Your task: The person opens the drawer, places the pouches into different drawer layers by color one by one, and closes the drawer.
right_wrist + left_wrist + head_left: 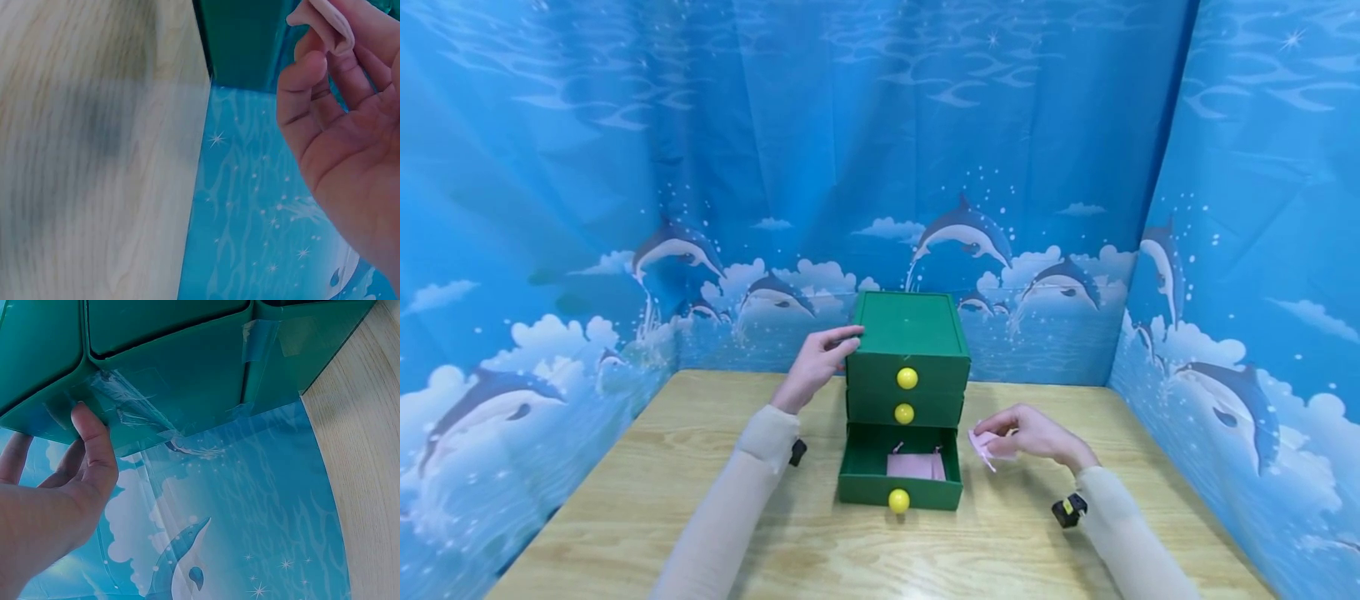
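A green drawer cabinet with yellow round knobs stands on the table. Its bottom drawer is pulled out, and a pink drawstring pouch lies inside. My left hand touches the cabinet's upper left side; in the left wrist view the thumb lies against the taped green wall with the fingers beside it. To the right of the open drawer, my right hand pinches a second small pink pouch between thumb and fingers. Part of that pouch shows folded in the right wrist view.
The wooden table carries the cabinet near its back middle. A blue curtain printed with dolphins hangs behind and along both sides. Black wrist cameras sit on both forearms. The two upper drawers are closed.
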`<control>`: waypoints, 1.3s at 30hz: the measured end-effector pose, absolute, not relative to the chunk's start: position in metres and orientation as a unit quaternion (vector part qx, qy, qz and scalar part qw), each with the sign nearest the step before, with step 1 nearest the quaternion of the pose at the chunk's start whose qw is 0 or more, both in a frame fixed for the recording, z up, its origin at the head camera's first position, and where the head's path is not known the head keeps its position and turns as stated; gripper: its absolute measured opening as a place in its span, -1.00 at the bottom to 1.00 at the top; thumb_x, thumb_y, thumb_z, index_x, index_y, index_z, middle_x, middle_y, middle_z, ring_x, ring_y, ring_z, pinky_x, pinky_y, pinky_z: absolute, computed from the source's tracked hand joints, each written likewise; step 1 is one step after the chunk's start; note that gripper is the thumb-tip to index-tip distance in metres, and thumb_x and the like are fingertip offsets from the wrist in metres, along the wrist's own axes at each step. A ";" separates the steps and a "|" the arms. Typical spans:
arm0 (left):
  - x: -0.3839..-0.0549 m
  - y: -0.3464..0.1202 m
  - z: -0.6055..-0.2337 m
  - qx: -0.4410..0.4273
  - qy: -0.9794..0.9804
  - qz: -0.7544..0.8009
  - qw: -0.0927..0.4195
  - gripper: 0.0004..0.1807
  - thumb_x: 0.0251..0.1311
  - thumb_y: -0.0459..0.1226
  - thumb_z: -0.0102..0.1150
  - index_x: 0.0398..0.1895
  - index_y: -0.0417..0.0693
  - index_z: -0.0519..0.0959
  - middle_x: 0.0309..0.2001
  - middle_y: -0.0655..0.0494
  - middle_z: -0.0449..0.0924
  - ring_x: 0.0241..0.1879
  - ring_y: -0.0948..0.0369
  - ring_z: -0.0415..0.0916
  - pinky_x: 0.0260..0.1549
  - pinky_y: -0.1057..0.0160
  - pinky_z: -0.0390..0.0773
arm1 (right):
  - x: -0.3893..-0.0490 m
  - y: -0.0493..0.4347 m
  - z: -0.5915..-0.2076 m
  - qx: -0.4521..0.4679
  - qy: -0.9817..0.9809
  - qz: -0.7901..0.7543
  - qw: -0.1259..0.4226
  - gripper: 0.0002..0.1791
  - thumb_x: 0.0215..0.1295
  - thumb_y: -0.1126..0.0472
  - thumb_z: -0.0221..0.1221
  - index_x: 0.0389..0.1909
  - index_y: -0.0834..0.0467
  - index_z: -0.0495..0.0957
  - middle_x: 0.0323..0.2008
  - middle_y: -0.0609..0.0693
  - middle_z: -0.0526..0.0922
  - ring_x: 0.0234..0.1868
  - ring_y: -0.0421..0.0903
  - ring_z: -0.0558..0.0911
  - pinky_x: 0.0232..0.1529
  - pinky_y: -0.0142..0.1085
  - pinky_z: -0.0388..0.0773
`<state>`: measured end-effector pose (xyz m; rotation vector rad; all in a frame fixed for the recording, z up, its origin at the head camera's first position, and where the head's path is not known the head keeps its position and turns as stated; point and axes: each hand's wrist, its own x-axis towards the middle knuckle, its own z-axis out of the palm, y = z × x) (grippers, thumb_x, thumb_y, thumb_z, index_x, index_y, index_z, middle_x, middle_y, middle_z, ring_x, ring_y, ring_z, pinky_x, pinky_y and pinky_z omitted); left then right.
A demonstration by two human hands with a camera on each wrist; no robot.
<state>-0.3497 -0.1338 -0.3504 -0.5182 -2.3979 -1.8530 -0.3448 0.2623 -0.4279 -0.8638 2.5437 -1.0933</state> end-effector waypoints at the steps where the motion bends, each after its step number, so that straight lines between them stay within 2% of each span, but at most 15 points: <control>1: -0.349 -0.134 -0.350 -0.168 -0.779 -0.603 0.033 -0.56 0.45 -0.04 0.00 0.34 0.16 0.45 0.41 0.10 0.33 0.22 0.03 0.37 0.11 -0.20 0.46 | -0.344 0.261 -0.427 -0.298 0.870 -0.374 0.121 -0.68 0.23 0.14 0.32 0.03 -0.01 0.69 0.06 0.03 0.68 0.00 -0.13 0.61 -0.09 -0.33 0.56; 15: -0.349 -0.134 -0.351 -0.158 -0.784 -0.600 0.024 -0.54 0.47 -0.06 -0.02 0.38 0.14 0.40 0.43 0.06 0.28 0.25 0.02 0.34 0.12 -0.19 0.45 | -0.333 0.232 -0.421 -0.341 0.850 -0.371 0.154 -0.71 0.30 0.17 0.26 0.04 -0.02 0.68 0.02 0.01 0.70 -0.16 -0.15 0.61 -0.18 -0.34 0.59; 23: -0.329 -0.129 -0.332 -0.167 -0.787 -0.593 0.019 -0.53 0.50 -0.17 -0.06 0.40 -0.07 0.37 0.44 -0.08 0.27 0.24 -0.03 0.35 0.11 -0.18 0.47 | -0.329 0.221 -0.420 -0.345 0.846 -0.378 0.150 -0.71 0.28 0.20 0.28 0.02 -0.02 0.69 0.04 0.00 0.70 0.01 -0.08 0.61 -0.11 -0.38 0.57; 27: -0.324 -0.129 -0.327 -0.165 -0.788 -0.592 0.019 -0.54 0.49 -0.16 -0.05 0.39 -0.04 0.38 0.44 -0.03 0.27 0.21 -0.01 0.36 0.04 -0.03 0.53 | -0.331 0.219 -0.422 -0.345 0.845 -0.380 0.150 -0.72 0.29 0.19 0.28 0.01 -0.02 0.70 0.04 0.02 0.69 -0.04 -0.09 0.62 -0.14 -0.36 0.59; 30: -0.325 -0.130 -0.327 -0.164 -0.791 -0.588 0.020 -0.54 0.49 -0.16 -0.04 0.39 -0.04 0.38 0.43 -0.02 0.28 0.16 0.02 0.37 -0.08 0.15 0.54 | -0.333 0.215 -0.424 -0.336 0.849 -0.381 0.145 -0.73 0.29 0.18 0.28 0.00 -0.02 0.70 0.04 0.01 0.70 -0.07 -0.11 0.61 -0.16 -0.37 0.58; 32: -0.325 -0.130 -0.327 -0.166 -0.790 -0.589 0.018 -0.54 0.49 -0.16 -0.04 0.39 -0.04 0.38 0.43 -0.02 0.28 0.13 0.03 0.37 -0.11 0.19 0.53 | -0.333 0.212 -0.425 -0.330 0.852 -0.382 0.136 -0.73 0.28 0.17 0.29 -0.01 -0.01 0.70 0.00 0.00 0.71 -0.09 -0.12 0.61 -0.16 -0.38 0.57; 34: -0.325 -0.130 -0.327 -0.169 -0.789 -0.590 0.017 -0.53 0.49 -0.16 -0.04 0.40 -0.04 0.38 0.44 -0.02 0.27 0.13 0.04 0.37 -0.09 0.16 0.53 | -0.333 0.209 -0.426 -0.327 0.857 -0.379 0.122 -0.74 0.28 0.14 0.30 -0.01 -0.01 0.71 -0.03 -0.02 0.72 -0.11 -0.15 0.60 -0.18 -0.40 0.55; 39: -0.325 -0.129 -0.326 -0.167 -0.785 -0.596 0.016 -0.53 0.49 -0.16 -0.04 0.40 -0.05 0.37 0.44 -0.02 0.27 0.14 0.02 0.36 0.06 -0.14 0.49 | -0.332 0.199 -0.425 -0.326 0.861 -0.379 0.090 -0.73 0.25 0.10 0.32 -0.04 0.01 0.71 -0.09 -0.05 0.73 -0.20 -0.20 0.59 -0.29 -0.40 0.56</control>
